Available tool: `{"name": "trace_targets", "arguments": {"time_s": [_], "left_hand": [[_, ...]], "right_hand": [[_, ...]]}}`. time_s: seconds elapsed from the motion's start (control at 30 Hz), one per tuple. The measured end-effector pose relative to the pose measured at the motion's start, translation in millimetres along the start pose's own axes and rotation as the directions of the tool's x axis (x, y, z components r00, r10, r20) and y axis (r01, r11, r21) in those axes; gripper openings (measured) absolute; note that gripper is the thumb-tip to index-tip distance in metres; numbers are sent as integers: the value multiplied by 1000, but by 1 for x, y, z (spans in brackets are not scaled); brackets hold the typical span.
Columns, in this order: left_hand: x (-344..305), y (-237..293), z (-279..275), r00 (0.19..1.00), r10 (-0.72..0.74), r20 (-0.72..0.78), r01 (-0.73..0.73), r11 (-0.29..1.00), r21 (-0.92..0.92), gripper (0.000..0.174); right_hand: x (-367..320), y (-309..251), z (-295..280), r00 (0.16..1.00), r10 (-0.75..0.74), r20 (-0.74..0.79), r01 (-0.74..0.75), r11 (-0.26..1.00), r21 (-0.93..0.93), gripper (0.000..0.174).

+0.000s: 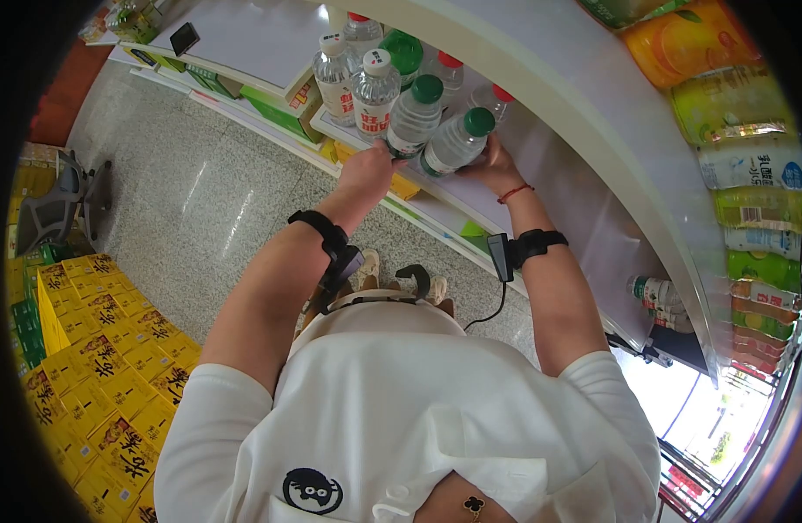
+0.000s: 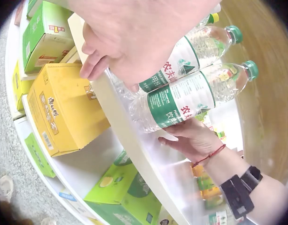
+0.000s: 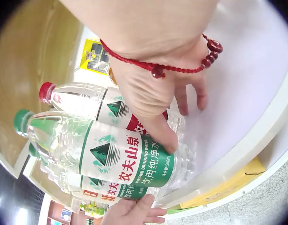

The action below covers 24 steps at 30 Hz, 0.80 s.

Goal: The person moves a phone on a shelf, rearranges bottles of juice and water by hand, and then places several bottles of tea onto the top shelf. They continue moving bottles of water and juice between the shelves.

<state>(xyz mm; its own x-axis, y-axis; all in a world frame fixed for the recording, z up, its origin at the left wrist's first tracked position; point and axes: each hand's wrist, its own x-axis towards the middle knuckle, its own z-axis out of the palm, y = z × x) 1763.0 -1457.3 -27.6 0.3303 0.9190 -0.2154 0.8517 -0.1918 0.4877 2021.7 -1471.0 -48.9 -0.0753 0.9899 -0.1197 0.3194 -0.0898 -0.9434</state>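
On the white shelf [image 1: 540,144] stands a cluster of clear water bottles. My right hand [image 1: 498,167], with a red bracelet, lies along the side of the front green-capped bottle [image 1: 457,142]. In the right wrist view its thumb [image 3: 163,135] presses the green and white label, while other fingers extend toward the shelf surface. My left hand [image 1: 366,177] is at the shelf edge, with its fingers loosely bent by the base of the neighbouring green-capped bottle [image 1: 416,113]. Red-capped bottles [image 3: 78,97] stand behind, and white-capped ones [image 1: 376,91] to the left.
Below the shelf edge are a yellow carton [image 2: 64,110] and a green carton [image 2: 123,192]. Stacked yellow boxes [image 1: 104,375] stand on the floor at left. Packaged drinks [image 1: 754,166] line the upper right. A phone-like dark object [image 1: 185,38] lies on the far counter.
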Motion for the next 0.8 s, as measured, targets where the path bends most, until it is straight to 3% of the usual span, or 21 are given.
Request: {"name": "trace_targets", "arguments": {"time_s": [0.1, 0.2, 0.33, 0.43, 0.6, 0.7, 0.8], "left_hand": [[0, 0, 0, 1000, 18, -12, -17, 1000, 15, 45], [0, 0, 1, 1000, 17, -8, -17, 999, 35, 45], [0, 2, 2, 999, 7, -38, -6, 1000, 27, 42], [1, 1, 4, 999, -2, -39, 3, 1000, 19, 43], [2, 1, 5, 1000, -22, -17, 22, 1000, 17, 43], [3, 3, 5, 999, -48, 0, 48, 999, 16, 44], [1, 5, 5, 998, -68, 8, 68, 998, 17, 45]], "right_hand": [[-3, -6, 3, 999, -35, 18, 37, 996, -78, 91], [-1, 1, 3, 999, -35, 26, 35, 999, 5, 91], [-4, -1, 2, 999, 18, 32, -16, 998, -60, 93], [-3, -2, 5, 998, 48, 50, -51, 998, 46, 96], [0, -19, 3, 995, 52, 90, -32, 978, -208, 106], [10, -9, 4, 990, -28, 136, 59, 972, -229, 110], [10, -15, 3, 989, -9, 145, 45, 967, -250, 112]]}}
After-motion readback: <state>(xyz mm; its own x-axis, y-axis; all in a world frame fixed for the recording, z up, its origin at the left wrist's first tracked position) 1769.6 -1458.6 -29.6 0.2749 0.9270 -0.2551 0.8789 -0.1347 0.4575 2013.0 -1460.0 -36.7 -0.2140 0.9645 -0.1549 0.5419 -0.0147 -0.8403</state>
